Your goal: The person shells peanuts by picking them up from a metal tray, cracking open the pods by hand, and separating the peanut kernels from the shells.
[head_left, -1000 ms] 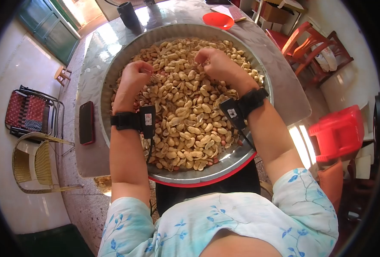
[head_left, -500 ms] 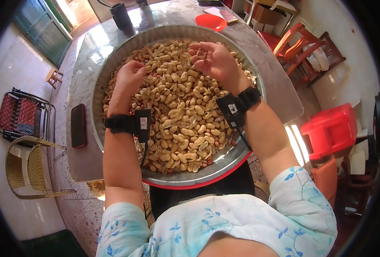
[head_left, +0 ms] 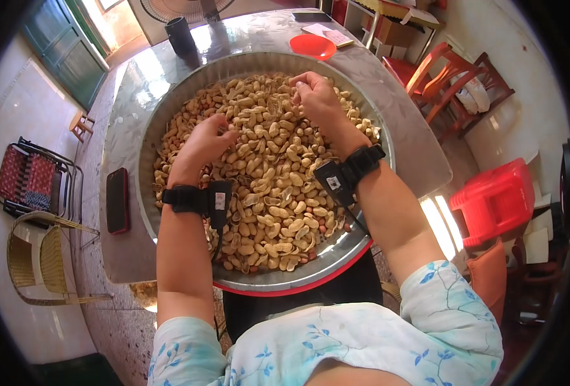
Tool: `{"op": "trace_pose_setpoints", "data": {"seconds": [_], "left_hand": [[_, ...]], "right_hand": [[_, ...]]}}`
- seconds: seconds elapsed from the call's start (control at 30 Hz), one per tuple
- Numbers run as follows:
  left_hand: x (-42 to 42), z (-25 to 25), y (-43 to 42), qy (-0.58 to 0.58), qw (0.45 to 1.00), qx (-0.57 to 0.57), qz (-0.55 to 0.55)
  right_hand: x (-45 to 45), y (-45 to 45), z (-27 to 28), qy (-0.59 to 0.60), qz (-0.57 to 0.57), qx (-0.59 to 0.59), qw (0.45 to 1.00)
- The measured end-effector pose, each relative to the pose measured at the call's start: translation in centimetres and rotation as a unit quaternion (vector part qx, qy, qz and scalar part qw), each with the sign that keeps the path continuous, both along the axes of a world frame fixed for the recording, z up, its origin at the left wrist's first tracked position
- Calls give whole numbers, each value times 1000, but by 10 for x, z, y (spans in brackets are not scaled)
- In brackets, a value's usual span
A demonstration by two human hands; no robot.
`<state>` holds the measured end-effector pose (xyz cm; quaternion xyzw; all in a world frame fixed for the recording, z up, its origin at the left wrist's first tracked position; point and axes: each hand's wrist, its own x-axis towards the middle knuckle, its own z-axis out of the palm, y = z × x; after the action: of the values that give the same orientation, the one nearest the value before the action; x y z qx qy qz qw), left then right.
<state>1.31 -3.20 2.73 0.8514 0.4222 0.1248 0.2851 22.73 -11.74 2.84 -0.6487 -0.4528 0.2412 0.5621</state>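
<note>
A wide round metal tray (head_left: 153,138) holds a heap of peanuts in their shells (head_left: 275,174), with some loose reddish kernels and broken shells among them. Over the left part of the heap is my left hand (head_left: 209,139), its thumb and forefinger apart and nothing visible between them. My right hand (head_left: 317,100) hangs over the upper right of the heap, fingers curled inward; whatever they may hold is hidden. Each wrist wears a black strap with a small box.
The tray rests near the front of a grey table (head_left: 127,116). A phone (head_left: 117,201) lies left of it; beyond are a dark cup (head_left: 180,37), a red plate (head_left: 312,46), papers and a fan (head_left: 185,8). Chairs and a red stool (head_left: 497,199) stand around.
My right hand has turned from palm up with fingers spread to curled inward. My left hand has moved right and its thumb and forefinger have parted. The view has tilted slightly upward.
</note>
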Motion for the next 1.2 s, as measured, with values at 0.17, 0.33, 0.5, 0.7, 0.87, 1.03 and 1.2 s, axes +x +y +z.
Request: {"op": "trace_pose_setpoints", "data": {"seconds": [0.17,0.33,0.5,0.7,0.87,1.03,1.2], "left_hand": [[-8,6,6,-335,887,-318,10],[-11,6,11,-522,743,-418,-19],[-18,6,20,-212,953,-213,30],[-19,4,12,-5,998,4,65],[-11,9,6,107,994,7,32],[-15,1,17,-1,999,-44,19],[-18,7,22,-383,854,-351,11]], "right_hand": [[-10,-3,-7,-178,6,18,984],[-27,-3,-7,-379,16,-121,917],[-36,-1,-5,-430,29,-155,889],[-17,1,-14,-405,34,-138,903],[1,3,-3,217,179,-96,955],[-4,-1,1,478,167,-19,862],[-3,-4,3,539,234,51,807]]}}
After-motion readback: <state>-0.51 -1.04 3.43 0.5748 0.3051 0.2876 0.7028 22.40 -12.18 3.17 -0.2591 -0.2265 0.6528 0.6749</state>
